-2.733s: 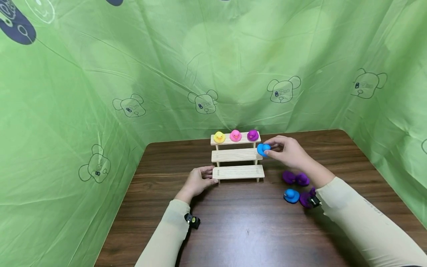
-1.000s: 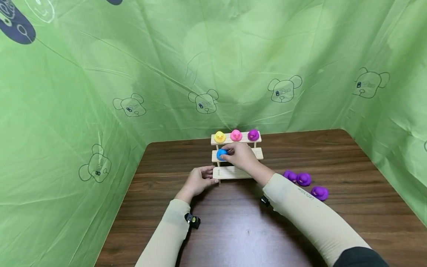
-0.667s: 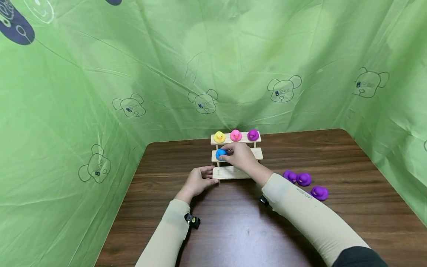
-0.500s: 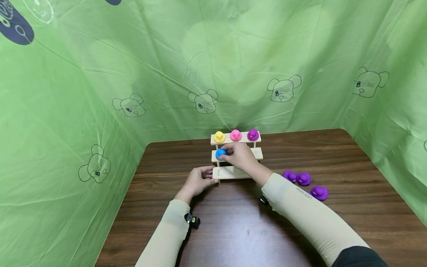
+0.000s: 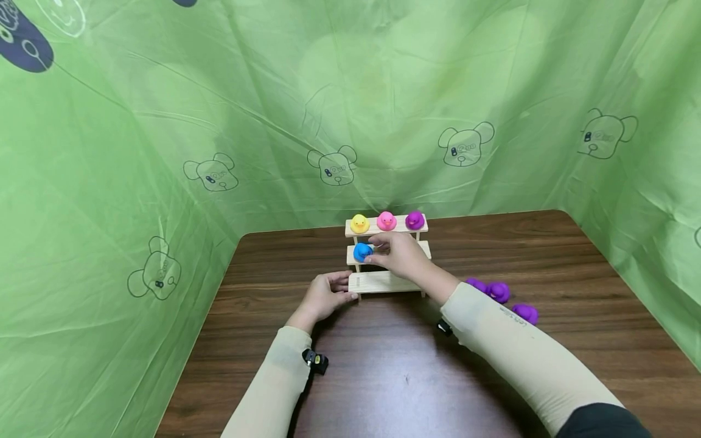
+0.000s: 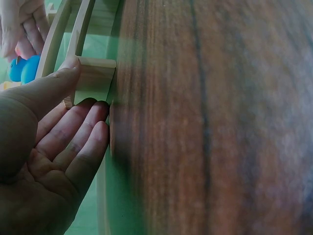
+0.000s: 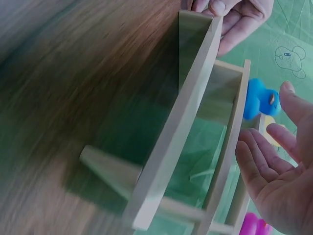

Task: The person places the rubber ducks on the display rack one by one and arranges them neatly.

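Note:
A blue rubber duck (image 5: 361, 252) sits at the left end of the middle step of a three-tier wooden stand (image 5: 383, 282). My right hand (image 5: 404, 255) is just right of it; the right wrist view shows the thumb and fingers spread, apart from the duck (image 7: 259, 99). At the left end of the lowest step, my left hand (image 5: 323, 297) grips the stand, thumb in front and fingers behind. The top step carries a yellow duck (image 5: 359, 223), a pink duck (image 5: 386, 221) and a purple duck (image 5: 415, 220).
Three more purple ducks lie on the brown wooden table (image 5: 383, 377) to the right: one duck (image 5: 498, 292) beside another duck (image 5: 476, 285) and a third (image 5: 526, 313) nearer, partly behind the right sleeve (image 5: 509, 340). Green cloth (image 5: 274, 121) surrounds the table behind and at the sides.
My right hand carried the blue duck leftward onto the middle step, then loosened its fingers and drew slightly right. The left hand stayed at the stand. The other blue duck is gone from the table.

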The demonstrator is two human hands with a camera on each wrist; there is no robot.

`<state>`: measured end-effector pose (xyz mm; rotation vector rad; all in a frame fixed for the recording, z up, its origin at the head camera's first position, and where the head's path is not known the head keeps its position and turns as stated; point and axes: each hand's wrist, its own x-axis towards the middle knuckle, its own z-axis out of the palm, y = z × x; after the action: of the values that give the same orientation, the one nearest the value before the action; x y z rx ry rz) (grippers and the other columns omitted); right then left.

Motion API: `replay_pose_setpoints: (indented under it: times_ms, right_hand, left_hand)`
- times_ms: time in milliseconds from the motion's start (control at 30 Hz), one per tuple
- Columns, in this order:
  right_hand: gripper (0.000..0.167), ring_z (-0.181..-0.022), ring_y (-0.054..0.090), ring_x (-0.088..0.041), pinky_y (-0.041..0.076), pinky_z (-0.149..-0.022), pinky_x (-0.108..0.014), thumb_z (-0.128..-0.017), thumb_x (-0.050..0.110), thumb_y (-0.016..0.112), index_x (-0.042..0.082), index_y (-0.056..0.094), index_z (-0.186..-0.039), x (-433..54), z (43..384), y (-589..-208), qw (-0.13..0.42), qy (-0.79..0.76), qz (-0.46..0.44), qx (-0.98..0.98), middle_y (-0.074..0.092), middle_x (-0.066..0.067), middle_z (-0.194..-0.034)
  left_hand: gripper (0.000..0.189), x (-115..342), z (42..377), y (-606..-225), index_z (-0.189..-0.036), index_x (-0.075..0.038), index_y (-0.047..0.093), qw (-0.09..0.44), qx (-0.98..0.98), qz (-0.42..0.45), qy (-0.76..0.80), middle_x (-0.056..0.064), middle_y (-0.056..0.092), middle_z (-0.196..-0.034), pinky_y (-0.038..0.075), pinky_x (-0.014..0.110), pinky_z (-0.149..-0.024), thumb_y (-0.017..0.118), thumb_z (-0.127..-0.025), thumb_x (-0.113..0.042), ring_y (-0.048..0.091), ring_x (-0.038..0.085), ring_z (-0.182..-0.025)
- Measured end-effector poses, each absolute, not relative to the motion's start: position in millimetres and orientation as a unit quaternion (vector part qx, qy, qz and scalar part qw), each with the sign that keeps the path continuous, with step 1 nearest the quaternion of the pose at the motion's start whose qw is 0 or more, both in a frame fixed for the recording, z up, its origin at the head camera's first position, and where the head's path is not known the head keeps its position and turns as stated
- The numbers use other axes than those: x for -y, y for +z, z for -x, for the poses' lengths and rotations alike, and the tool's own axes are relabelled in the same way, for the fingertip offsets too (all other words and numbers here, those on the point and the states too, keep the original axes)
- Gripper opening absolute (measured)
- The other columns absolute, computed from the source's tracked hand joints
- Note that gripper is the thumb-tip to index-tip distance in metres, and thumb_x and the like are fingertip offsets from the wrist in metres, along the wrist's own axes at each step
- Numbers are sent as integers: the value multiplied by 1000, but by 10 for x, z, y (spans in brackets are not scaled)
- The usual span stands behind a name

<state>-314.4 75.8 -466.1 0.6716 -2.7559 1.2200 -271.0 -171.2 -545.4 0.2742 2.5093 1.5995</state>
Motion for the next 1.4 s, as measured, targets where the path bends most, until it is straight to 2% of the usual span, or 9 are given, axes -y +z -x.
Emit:
replay_pose_setpoints:
  times_ms: [400, 667, 967, 1167, 1400]
  right_hand:
    - [44, -107, 73, -29, 59, -93, -49, -88, 28, 88, 13, 75, -126, -1456, 2958, -4506, 47, 388, -205, 897, 76, -8, -119]
    - [42, -112, 70, -34, 55, -98, -53, -90, 25, 87, 6, 74, -125, -2025, 2892, -4594, 59, 377, -189, 905, 75, -12, -121]
    - [42, -115, 68, -38, 51, -101, -59, -92, 27, 85, 7, 73, -127, -2597, 2719, -4793, 25, 346, -164, 923, 74, -16, -122]
    - [47, -120, 64, -43, 49, -101, -62, -92, 31, 85, 7, 71, -130, -2876, 2572, -4935, -6, 338, -139, 931, 72, -18, -126]
    - [53, -117, 65, -46, 48, -100, -65, -91, 37, 85, 4, 71, -130, -3107, 2445, -5111, -5, 324, -128, 937, 72, -21, -124]
  left_hand:
    - [60, 1711, 2696, -5444, -139, -1, 66, 71, -837, -88, 536, 14, 74, -122, 61, 28, -86, 89, -84, -4, 74, 25, -106]
    - [58, 1717, 2715, -5469, -139, -1, 66, 69, -840, -94, 530, 14, 75, -120, 61, 27, -85, 88, -85, -4, 74, 23, -104]
    - [58, 1722, 2712, -5468, -139, -2, 66, 67, -838, -97, 533, 12, 75, -119, 62, 29, -85, 89, -85, -5, 74, 23, -104]
    - [58, 1724, 2715, -5479, -138, -4, 68, 62, -842, -94, 527, 10, 75, -118, 61, 29, -85, 89, -84, -6, 74, 22, -103]
    - [58, 1725, 2710, -5466, -138, -3, 67, 69, -840, -90, 531, 12, 75, -119, 61, 28, -85, 89, -84, -5, 74, 23, -104]
